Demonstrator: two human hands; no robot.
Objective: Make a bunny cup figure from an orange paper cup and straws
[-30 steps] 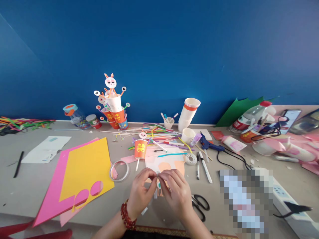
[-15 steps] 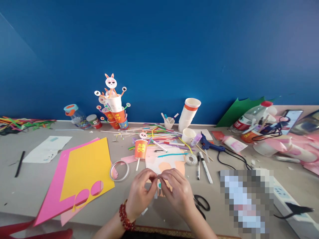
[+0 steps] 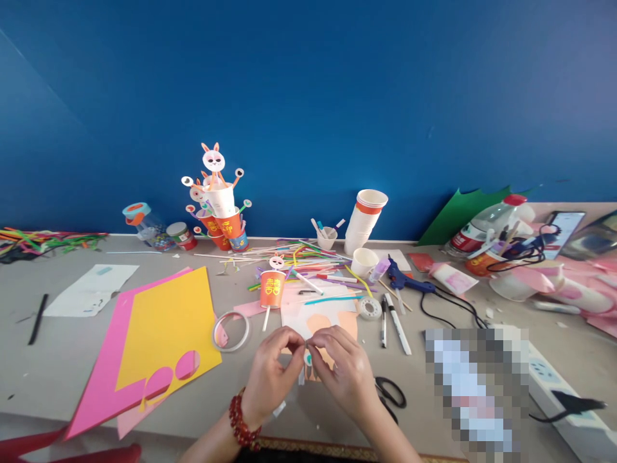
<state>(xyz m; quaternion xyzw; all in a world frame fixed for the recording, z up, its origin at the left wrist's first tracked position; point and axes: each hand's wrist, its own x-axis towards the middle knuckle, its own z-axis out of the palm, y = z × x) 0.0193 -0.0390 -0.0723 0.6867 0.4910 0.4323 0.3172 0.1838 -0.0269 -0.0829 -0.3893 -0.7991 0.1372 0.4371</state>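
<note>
Thumb and fingertips of my left hand (image 3: pixel 277 366) are pinched together, meeting the pinched fingertips of my right hand (image 3: pixel 342 363) over the table edge. What lies between them is too small to make out. Just below the fingertips shows a white paper disc (image 3: pixel 308 359) with a teal mark, partly hidden by the fingers. Peach paper (image 3: pixel 321 325) lies beneath and beyond both hands. Past my left hand stands an orange paper cup (image 3: pixel 272 289) with a rabbit face on top and a white stick at its base. Black-handled scissors (image 3: pixel 393 393) lie right of my right hand.
Left are a wide tape roll (image 3: pixel 231 331) and yellow card (image 3: pixel 168 328) over pink sheets. Right are a small tape roll (image 3: pixel 370 308), markers (image 3: pixel 398 325), a blue glue gun (image 3: pixel 409 283) and a power strip (image 3: pixel 554 379). Stacked cups (image 3: pixel 361 225) stand behind loose sticks.
</note>
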